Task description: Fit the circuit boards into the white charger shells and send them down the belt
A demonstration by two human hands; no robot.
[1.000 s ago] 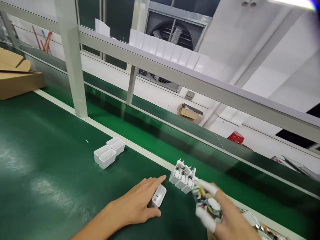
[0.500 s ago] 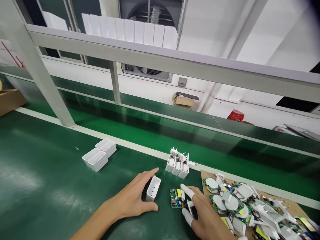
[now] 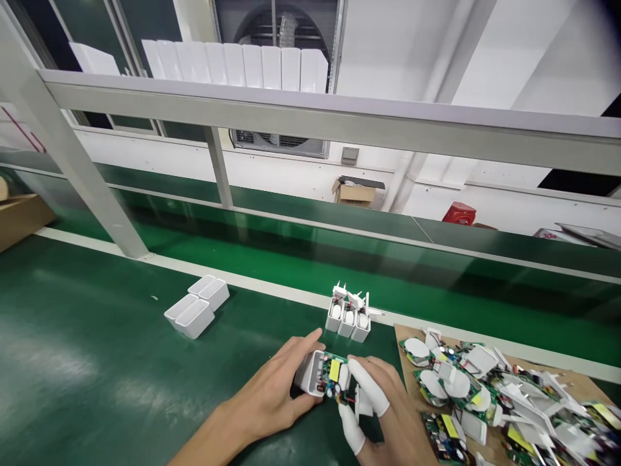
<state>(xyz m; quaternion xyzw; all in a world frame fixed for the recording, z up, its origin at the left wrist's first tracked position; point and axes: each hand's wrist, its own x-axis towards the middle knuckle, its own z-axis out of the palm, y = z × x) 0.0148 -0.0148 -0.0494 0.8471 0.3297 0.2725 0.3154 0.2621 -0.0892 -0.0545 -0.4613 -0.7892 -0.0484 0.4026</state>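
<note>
My left hand (image 3: 279, 382) is closed around a white plastic charger case (image 3: 308, 373), tilted so its open end faces right. In my right hand (image 3: 383, 404), white finger cots cover the thumb and a finger, which pinch a green circuit board (image 3: 334, 375) with a yellow block and small parts. The board's left end is at the mouth of the case; how far in it reaches, I cannot tell. A white plug piece (image 3: 363, 402) hangs by wires from the board, under my right fingers. Just beyond stand three white cases (image 3: 348, 321) filled with boards and plug pieces.
Several open white cases (image 3: 196, 307) stand in a group at the left. On the right, a cardboard sheet (image 3: 405, 333) bears a heap of circuit boards (image 3: 480, 395) with plug parts. A green conveyor belt (image 3: 272, 268) runs behind the table, under a metal frame (image 3: 310, 116).
My left hand has taken hold of the case, lifting and tilting it to the right. My right hand has brought the circuit board left to the case's open end.
</note>
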